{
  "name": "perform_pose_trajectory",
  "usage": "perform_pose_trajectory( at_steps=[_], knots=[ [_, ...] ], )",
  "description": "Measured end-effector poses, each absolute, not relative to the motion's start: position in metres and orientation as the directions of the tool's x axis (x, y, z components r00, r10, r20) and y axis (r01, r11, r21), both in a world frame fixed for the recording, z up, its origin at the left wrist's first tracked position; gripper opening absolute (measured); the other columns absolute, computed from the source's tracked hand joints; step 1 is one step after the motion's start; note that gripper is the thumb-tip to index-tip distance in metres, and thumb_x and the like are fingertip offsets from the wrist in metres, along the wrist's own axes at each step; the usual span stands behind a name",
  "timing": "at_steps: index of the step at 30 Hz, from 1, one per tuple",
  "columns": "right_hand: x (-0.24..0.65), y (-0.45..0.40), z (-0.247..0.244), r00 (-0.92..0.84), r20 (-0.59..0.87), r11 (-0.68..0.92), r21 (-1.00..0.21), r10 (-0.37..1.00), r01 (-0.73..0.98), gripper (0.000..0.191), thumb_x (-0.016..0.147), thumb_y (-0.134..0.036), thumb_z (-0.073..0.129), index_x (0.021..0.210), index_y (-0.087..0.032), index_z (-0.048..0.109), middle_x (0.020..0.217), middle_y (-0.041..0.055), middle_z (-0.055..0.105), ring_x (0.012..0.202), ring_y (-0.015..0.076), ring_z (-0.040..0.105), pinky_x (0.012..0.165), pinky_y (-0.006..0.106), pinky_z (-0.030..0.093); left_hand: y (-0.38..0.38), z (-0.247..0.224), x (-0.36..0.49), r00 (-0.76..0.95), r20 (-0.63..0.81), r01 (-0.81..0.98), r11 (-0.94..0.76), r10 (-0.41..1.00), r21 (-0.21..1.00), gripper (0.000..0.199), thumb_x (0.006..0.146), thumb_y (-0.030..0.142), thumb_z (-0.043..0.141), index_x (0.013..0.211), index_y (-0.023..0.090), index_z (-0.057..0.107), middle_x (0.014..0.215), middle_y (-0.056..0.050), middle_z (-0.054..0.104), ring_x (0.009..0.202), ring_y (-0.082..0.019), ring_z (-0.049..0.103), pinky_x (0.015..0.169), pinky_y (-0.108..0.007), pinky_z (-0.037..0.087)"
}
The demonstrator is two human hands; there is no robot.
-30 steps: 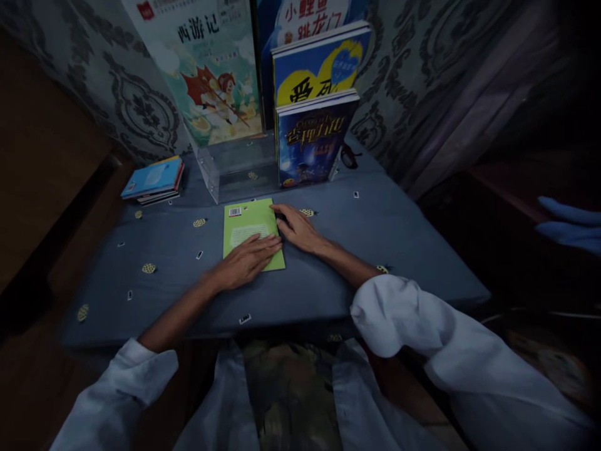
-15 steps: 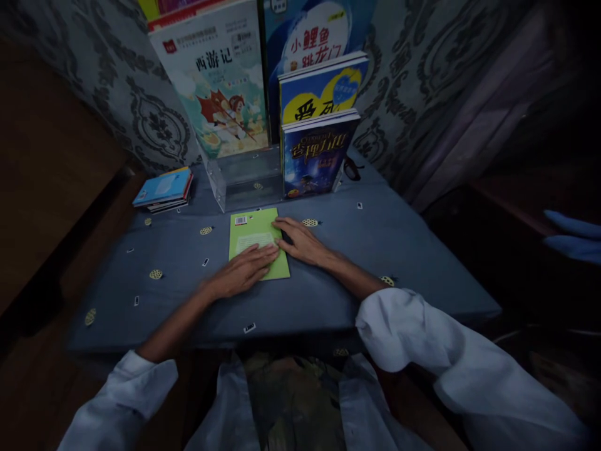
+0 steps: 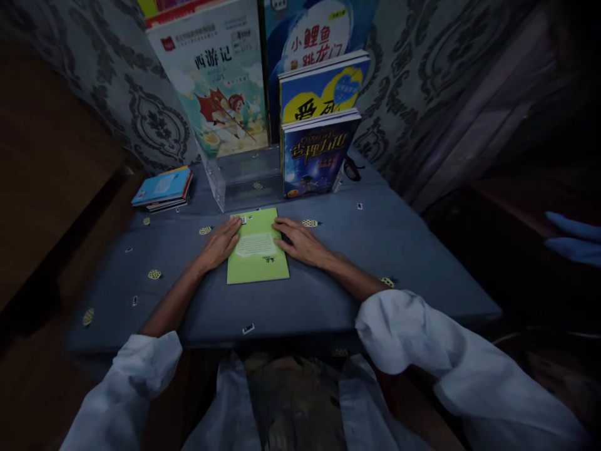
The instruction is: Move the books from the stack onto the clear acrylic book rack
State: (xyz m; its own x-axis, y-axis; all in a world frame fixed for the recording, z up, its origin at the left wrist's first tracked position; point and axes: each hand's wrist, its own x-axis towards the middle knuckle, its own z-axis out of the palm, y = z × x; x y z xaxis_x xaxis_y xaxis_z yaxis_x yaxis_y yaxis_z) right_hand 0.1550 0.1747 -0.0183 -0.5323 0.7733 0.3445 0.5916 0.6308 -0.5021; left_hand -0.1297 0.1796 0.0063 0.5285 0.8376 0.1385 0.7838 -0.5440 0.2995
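A thin light-green book (image 3: pixel 257 266) lies flat on the cloth, back cover up, with a pale text panel and a barcode partly covered by fingers. My left hand (image 3: pixel 220 241) rests over its upper left edge, fingers stretched out and lying flat. On the opposite side, my right hand (image 3: pixel 300 241) touches the right edge with its fingers extended and slightly spread. Both hands are open, and the book stays on the table between them.
Behind the book, a clear acrylic stand (image 3: pixel 244 191) holds upright books, including a dark blue one (image 3: pixel 317 160) and a white-and-teal one (image 3: pixel 225 94). A small stack of books (image 3: pixel 164 188) lies at the left. Dark glasses (image 3: pixel 352 169) sit beside the stand on the blue tablecloth (image 3: pixel 399 244).
My left hand has moved from the middle of the green book up and left to its left edge, uncovering the text panel. My right hand has stayed in place.
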Motion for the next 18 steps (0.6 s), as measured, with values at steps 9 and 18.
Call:
perform_pose_trajectory(
  at_steps=[9, 18],
  knots=[
    [0.156, 0.176, -0.020, -0.546, 0.338, 0.638, -0.499, 0.766, 0.586, 0.046, 0.095, -0.032, 0.049, 0.136, -0.011, 0.056, 0.145, 0.0198, 0.052, 0.133, 0.0338, 0.051, 0.111, 0.054, 0.042, 0.092, 0.009, -0.140, 0.553, 0.187, 0.737, -0.582, 0.812, 0.344, 0.050, 0.107, 0.039, 0.029, 0.151, 0.020, 0.042, 0.156, -0.009, 0.043, 0.148, -0.022, 0.034, 0.121, -0.047, 0.033],
    [0.154, 0.175, -0.020, -0.538, 0.354, 0.641, -0.496, 0.765, 0.585, 0.045, 0.094, -0.030, 0.050, 0.134, -0.010, 0.058, 0.143, 0.0198, 0.054, 0.132, 0.0346, 0.051, 0.111, 0.054, 0.041, 0.038, 0.012, -0.124, 0.666, 0.230, 0.672, -0.704, 0.710, 0.230, 0.050, 0.105, 0.025, 0.038, 0.155, 0.025, 0.033, 0.152, -0.009, 0.049, 0.143, -0.020, 0.043, 0.121, -0.047, 0.035]
  ],
)
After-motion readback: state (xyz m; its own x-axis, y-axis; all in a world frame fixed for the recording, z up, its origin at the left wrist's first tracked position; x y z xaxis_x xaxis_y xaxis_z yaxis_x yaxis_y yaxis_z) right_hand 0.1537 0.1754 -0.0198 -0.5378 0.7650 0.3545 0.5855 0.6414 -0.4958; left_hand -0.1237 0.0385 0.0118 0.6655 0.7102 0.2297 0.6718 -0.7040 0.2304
